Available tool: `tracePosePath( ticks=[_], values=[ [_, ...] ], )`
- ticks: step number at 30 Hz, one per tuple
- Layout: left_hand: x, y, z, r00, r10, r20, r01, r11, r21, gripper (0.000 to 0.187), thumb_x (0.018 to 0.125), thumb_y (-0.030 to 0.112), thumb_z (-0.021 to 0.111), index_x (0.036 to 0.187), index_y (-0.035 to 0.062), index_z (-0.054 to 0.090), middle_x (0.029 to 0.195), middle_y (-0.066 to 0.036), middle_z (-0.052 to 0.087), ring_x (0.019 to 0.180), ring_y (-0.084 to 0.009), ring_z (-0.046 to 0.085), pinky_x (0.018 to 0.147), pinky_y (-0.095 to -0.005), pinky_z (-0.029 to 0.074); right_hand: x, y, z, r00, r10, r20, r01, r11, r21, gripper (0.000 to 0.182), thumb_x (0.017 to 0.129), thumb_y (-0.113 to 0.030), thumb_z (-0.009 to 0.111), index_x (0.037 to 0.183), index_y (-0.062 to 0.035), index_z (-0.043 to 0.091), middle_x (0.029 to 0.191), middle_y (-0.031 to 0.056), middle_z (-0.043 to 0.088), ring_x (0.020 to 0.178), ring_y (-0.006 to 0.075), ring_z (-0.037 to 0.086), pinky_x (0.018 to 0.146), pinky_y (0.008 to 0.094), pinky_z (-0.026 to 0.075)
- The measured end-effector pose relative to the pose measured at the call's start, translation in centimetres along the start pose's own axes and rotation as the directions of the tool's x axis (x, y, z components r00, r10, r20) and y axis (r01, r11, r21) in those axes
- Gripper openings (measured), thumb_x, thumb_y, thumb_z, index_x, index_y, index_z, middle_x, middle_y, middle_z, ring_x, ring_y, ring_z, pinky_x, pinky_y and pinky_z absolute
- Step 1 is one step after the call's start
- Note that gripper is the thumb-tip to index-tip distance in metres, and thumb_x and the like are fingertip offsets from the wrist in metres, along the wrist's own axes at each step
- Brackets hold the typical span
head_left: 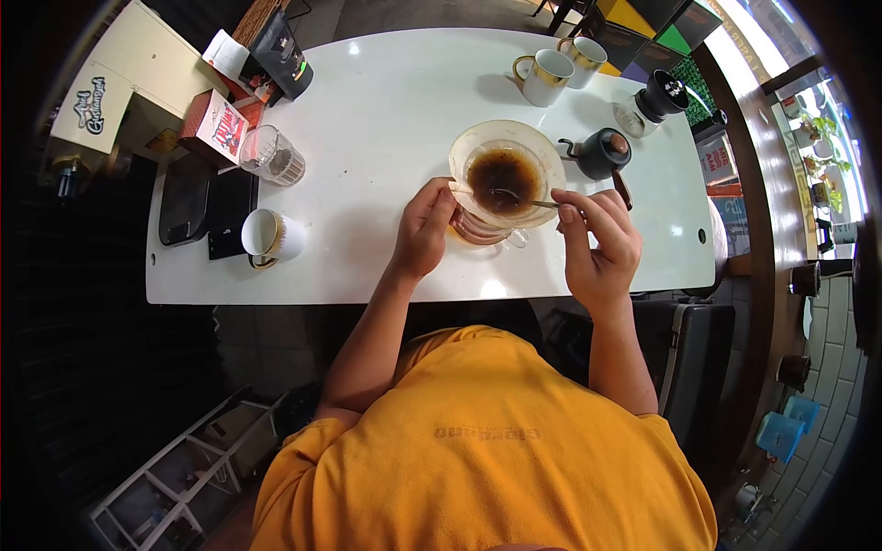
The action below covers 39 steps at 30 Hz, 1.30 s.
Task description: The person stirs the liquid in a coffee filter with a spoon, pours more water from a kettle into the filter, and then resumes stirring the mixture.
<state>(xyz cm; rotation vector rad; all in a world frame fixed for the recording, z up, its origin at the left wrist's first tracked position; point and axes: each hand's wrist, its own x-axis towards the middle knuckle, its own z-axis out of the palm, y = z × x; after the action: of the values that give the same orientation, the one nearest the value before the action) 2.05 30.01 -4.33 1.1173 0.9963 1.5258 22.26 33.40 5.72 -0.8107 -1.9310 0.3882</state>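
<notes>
A coffee dripper lined with a pale paper filter [469, 147] sits on a glass server [480, 231] near the table's front. Dark brown coffee [501, 174] fills its middle. My left hand [426, 230] is closed on a pale tab at the dripper's left side; its fingertips are partly hidden. Between the thumb and fingers of my right hand [599, 241] is a metal spoon [544, 204], whose bowl dips into the coffee. Just right of the dripper stands a black gooseneck kettle [599, 154].
Two white mugs with gold trim [548, 81] stand at the back right, near a hand grinder [654, 99]. To the left are a clear glass [274, 158], a white-and-gold cup [287, 237], a red-and-white box [219, 127] and a black pouch [283, 60] on the white table [386, 101].
</notes>
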Motion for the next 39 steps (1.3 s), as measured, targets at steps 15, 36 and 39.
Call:
tracePosePath(
  ticks=[15, 36, 39],
  values=[
    [0.0, -0.1, 0.1, 1.0, 0.023, -0.02, -0.022, 0.998, 0.055, 0.025, 0.101, 0.021, 0.04, 0.105, 0.0011, 0.054, 0.083, 0.002, 0.052, 0.077, -0.0053, 0.046, 0.073, -0.0207, 0.04, 0.6, 1.1, 0.5, 0.991, 0.028, -0.132, -0.028, 1.0, -0.001, 0.013, 0.082, 0.002, 0.065, 0.094, -0.0003, 0.069, 0.074, 0.0074, 0.065, 0.066, 0.0172, 0.055, 0.06, 0.0263, 0.044],
    [0.1, -0.3, -0.1, 0.999, 0.041, 0.011, -0.042, 0.998, 0.041, 0.024, 0.101, 0.021, 0.04, 0.101, 0.002, 0.055, 0.082, 0.002, 0.052, 0.077, -0.0059, 0.045, 0.073, -0.0211, 0.039, 0.5, -0.1, -0.2, 0.998, 0.02, -0.061, -0.019, 1.0, 0.01, 0.014, 0.081, 0.001, 0.065, 0.094, -0.0013, 0.069, 0.072, 0.0065, 0.063, 0.063, 0.0171, 0.053, 0.057, 0.0264, 0.042],
    [0.1, -0.4, -0.3, 0.999, 0.046, 0.02, -0.047, 0.998, 0.046, 0.025, 0.101, 0.021, 0.041, 0.102, 0.0016, 0.055, 0.083, 0.002, 0.052, 0.078, -0.0059, 0.046, 0.073, -0.021, 0.039, 0.5, -0.3, -0.2, 0.999, 0.019, -0.048, -0.017, 0.999, 0.035, 0.014, 0.081, 0.002, 0.065, 0.094, -0.0012, 0.069, 0.072, 0.0065, 0.064, 0.063, 0.0172, 0.053, 0.057, 0.0265, 0.042]
  ],
)
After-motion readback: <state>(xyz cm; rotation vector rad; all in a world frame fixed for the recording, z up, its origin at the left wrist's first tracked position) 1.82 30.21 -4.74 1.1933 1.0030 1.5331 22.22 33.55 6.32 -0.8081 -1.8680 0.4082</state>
